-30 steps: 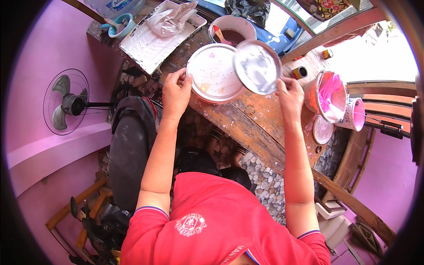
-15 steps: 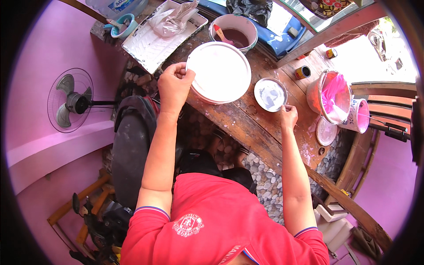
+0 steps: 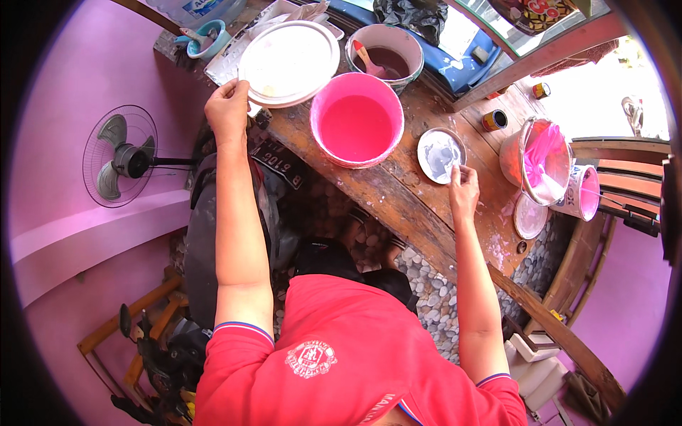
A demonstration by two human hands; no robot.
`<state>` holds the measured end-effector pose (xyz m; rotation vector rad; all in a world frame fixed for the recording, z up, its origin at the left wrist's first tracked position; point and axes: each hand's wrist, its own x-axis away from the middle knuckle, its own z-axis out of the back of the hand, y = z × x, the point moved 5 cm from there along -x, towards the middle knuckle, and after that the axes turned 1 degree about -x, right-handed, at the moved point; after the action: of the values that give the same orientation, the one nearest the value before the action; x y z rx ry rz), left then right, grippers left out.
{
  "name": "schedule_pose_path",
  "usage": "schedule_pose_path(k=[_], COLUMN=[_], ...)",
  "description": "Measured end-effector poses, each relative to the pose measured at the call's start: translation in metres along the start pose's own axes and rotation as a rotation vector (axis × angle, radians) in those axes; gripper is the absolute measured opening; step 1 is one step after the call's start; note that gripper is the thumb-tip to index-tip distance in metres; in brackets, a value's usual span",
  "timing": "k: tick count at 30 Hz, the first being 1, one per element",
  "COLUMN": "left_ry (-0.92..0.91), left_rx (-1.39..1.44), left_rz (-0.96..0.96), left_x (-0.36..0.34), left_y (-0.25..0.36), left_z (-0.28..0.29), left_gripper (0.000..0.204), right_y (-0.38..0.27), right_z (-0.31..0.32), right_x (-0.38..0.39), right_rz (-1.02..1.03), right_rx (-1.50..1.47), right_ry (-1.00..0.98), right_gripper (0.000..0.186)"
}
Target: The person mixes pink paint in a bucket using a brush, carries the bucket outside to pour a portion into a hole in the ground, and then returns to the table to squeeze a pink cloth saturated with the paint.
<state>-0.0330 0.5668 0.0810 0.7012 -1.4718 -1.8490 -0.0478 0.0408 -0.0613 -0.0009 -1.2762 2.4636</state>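
My left hand (image 3: 229, 112) pinches the near edge of a large round white lid (image 3: 291, 60). Held up to the left, the lid covers part of the paint tray behind it. A bucket of bright pink paint (image 3: 355, 128) stands uncovered on the wooden table, just right of the lid. My right hand (image 3: 464, 190) has its thumb and fingers closed on the near rim of a small round lid (image 3: 440, 153) smeared with greyish-white paint. That small lid appears to lie on the table or just above it; I cannot tell which.
Behind the pink paint stands a bucket (image 3: 387, 46) with dark liquid and a red-handled brush (image 3: 366, 58). On the right are a small can (image 3: 494, 120), a bucket with a pink bag (image 3: 543, 160) and a white pail (image 3: 581, 192). A blue bowl (image 3: 207, 42) sits far left.
The large white lid has come off the bucket and moved left and away with my left hand, exposing the pink paint. My right hand stays at the small lid's rim.
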Motion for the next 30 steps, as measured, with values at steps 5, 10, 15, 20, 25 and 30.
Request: schedule_pose_path(k=[5, 10, 15, 20, 25, 30], left_ry=[0.085, 0.203, 0.247, 0.318, 0.321, 0.216], left_rx=[0.097, 0.072, 0.030, -0.109, -0.317, -0.484], left_rz=[0.059, 0.156, 0.173, 0.110, 0.014, -0.001], left_x=[-0.022, -0.026, -0.027, -0.027, -0.005, 0.012], left_y=[-0.053, -0.090, -0.106, -0.132, -0.105, -0.082], left_z=[0.000, -0.004, -0.003, 0.015, 0.012, 0.005], left_gripper=[0.028, 0.026, 0.028, 0.036, 0.034, 0.043], right_y=[-0.120, -0.166, -0.169, -0.162, -0.158, -0.146], right_z=[-0.037, -0.072, -0.088, -0.101, -0.096, -0.071], right_x=[0.057, 0.080, 0.074, 0.069, 0.075, 0.093], right_rz=[-0.111, -0.149, -0.213, -0.184, -0.213, -0.241], right_rx=[-0.253, -0.210, -0.323, -0.324, -0.343, -0.369], right_ry=[-0.446, -0.594, -0.609, -0.634, -0.636, -0.576], right_gripper=[0.057, 0.063, 0.056, 0.034, 0.028, 0.025])
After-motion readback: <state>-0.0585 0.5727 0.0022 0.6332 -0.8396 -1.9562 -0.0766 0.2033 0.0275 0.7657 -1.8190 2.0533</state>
